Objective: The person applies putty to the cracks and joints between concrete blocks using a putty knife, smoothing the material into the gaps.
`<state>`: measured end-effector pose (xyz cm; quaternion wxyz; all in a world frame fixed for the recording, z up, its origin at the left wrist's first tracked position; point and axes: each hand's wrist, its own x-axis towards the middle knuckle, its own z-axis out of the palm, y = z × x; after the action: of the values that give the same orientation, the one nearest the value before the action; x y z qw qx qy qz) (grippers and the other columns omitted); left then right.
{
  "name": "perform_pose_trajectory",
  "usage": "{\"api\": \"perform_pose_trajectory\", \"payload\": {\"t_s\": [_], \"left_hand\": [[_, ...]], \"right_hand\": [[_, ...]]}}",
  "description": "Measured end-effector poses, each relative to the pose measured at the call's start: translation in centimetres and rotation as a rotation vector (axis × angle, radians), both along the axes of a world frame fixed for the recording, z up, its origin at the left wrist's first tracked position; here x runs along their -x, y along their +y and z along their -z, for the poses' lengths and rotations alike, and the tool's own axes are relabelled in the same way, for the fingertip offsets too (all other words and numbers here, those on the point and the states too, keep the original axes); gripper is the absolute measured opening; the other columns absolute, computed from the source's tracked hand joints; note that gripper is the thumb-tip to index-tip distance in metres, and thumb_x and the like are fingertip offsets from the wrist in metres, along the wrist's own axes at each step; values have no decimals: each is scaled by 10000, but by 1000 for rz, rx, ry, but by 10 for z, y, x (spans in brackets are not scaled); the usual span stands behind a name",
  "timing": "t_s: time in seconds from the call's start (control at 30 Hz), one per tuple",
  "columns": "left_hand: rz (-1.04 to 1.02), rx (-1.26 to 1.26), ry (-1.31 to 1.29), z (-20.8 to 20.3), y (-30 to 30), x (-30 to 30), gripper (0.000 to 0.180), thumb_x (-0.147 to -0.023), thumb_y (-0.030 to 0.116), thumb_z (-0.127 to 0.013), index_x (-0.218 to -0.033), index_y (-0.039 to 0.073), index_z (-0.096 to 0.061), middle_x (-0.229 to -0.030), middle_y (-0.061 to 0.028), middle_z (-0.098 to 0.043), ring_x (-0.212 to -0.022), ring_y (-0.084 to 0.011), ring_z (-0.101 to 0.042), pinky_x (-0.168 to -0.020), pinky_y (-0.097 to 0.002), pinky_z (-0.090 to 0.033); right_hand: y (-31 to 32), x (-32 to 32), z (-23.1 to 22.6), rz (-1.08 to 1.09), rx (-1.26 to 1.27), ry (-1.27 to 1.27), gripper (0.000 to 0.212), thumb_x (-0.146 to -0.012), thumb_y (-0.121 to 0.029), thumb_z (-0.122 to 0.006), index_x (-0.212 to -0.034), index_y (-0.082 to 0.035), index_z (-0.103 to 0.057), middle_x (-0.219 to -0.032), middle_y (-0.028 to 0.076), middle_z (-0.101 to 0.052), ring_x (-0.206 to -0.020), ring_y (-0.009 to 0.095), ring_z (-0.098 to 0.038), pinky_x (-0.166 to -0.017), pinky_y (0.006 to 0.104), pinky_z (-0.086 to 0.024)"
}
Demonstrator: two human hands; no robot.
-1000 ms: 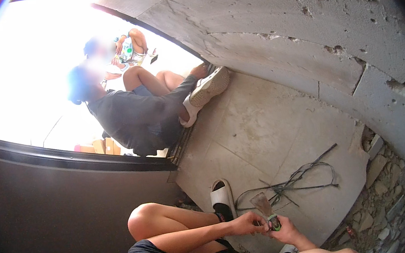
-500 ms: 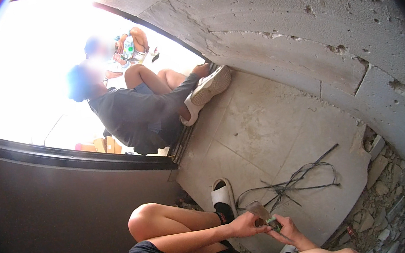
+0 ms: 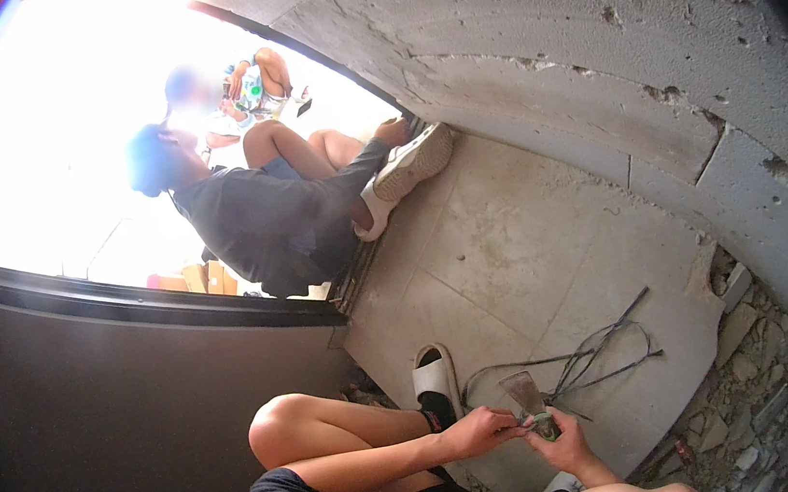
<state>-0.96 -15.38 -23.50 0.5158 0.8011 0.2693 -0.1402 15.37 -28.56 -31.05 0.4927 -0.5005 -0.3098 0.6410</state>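
Strong daylight enters from the doorway (image 3: 112,161) at upper left and burns it to white glare — the floor tiles (image 3: 511,252) are softly lit. The edges bend and go dark, and the dark wall (image 3: 94,426) lies in shadow.

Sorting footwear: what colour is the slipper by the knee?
White slipper, seen clearest in the head view.

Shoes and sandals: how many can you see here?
2. A white slide sandal is on the wearer's foot by the knee at the bottom; a white sneaker is on the person sitting in the doorway. Other feet may be hidden.
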Motion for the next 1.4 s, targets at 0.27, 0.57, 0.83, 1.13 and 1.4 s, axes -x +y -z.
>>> {"api": "perform_pose_trajectory", "payload": {"t_s": [0.27, 0.57, 0.83, 1.13, 1.4], "left_hand": [[-24, 23, 43, -2, -9, 2, 172, -894, 147, -629, -923, -21, -659, -753, -165, -663, -691, -324, -652, -633, -410, -496], [-130, 93, 15, -4, -8, 1, 148, -884, 159, -677, -979, 46, -690, -936, -135, -687, -836, -283, -679, -676, -367, -545], [-198, 78, -41, -3, -11, -3, 136, -868, 129, -687, -973, 42, -678, -922, -135, -677, -838, -282, -679, -681, -362, -540], [-177, 109, 70, 4, -20, 5, 227, -872, 130, -674, -1064, 23, -617, -940, -157, -693, -823, -260, -687, -691, -371, -543], [-200, 265, 61, 1, -15, -8, 222, -893, 147, -637, -1021, -21, -570, -847, -159, -678, -813, -233, -670, -680, -360, -552]], "right_hand": [[2, -7, -4, -25, 23, -40, 212, -768, -118, -763, -931, -38, -654, -855, 82, -693, -810, 131, -642, -750, 308, -505], [-3, 3, 12, 0, 3, 36, 292, -728, -137, -805, -958, -55, -645, -886, 53, -686, -826, 129, -628, -772, 303, -497], [-2, -1, -1, 4, 101, -48, 289, -738, -174, -817, -935, -64, -635, -850, 49, -677, -790, 107, -609, -725, 291, -487], [-10, 4, 15, -16, 46, -50, 302, -727, -169, -808, -937, -53, -625, -817, 53, -668, -754, 125, -608, -715, 308, -495], [-11, -8, 5, -10, 72, 115, 299, -729, -136, -796, -951, -59, -611, -860, 23, -649, -805, 112, -592, -761, 295, -491]]}}
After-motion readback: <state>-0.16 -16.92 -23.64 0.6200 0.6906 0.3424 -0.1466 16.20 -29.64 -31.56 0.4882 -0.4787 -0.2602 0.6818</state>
